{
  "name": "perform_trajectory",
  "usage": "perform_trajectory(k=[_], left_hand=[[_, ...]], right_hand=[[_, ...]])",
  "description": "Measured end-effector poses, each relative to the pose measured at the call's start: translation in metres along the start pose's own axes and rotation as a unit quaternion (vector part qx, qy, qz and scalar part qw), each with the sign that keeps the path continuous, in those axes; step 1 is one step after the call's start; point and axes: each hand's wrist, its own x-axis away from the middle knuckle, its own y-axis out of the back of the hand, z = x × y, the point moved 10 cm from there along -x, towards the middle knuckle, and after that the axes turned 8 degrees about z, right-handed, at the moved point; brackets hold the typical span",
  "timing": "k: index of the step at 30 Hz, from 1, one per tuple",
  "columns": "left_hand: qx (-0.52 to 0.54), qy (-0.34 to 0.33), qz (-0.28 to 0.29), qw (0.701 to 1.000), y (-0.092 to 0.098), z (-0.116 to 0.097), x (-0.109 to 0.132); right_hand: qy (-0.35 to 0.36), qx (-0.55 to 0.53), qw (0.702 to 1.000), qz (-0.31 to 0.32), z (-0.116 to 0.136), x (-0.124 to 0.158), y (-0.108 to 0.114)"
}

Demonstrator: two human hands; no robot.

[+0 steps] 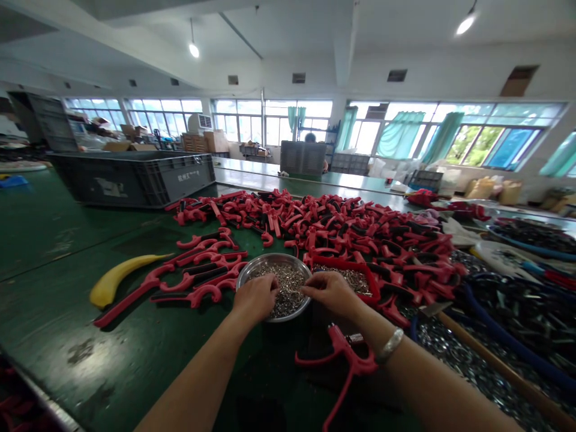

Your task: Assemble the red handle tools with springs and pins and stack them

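Observation:
A round metal bowl (243, 277) full of small metal parts (290, 288) stands in front of me. Over its left side is my left hand (257, 296), fingers curled together at the parts; what they pinch is hidden. My right hand (330, 290) reaches over the bowl's right rim with thumb and fingertips pressed together, and anything between them is too small to make out. Beside the bowl, partly behind this hand, sits a red tray (374, 287) of small metal pieces. Below my right hand lies a red plastic handle (344, 354) with a metal spring (354, 339) next to it.
A big pile of red handles (333, 222) spreads behind the bowl. More handles (202, 270) and a banana (121, 277) lie to the left. A grey crate (135, 180) stands at back left. On the right are blue-rimmed basins (486, 324) of metal parts and a wooden-handled hammer (490, 348).

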Motion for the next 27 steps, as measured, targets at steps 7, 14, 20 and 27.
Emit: perform_trajectory(k=[7, 14, 20, 27], left_hand=[[-0.028, -0.059, 0.045, 0.997, -0.006, -0.016, -0.003], [-0.035, -0.051, 0.026, 0.998, -0.005, -0.023, -0.004], [-0.02, -0.025, 0.001, 0.999, 0.0, -0.018, -0.002], [0.048, -0.068, -0.01, 0.996, 0.004, -0.04, 0.011]], right_hand=[[-0.05, -0.14, 0.988, -0.047, -0.038, 0.058, 0.02], [-0.122, -0.159, 0.972, -0.121, -0.069, 0.122, 0.053], [-0.151, -0.173, 0.964, -0.137, -0.087, 0.143, 0.042], [-0.126, -0.084, 0.977, -0.149, -0.086, 0.145, 0.043]])
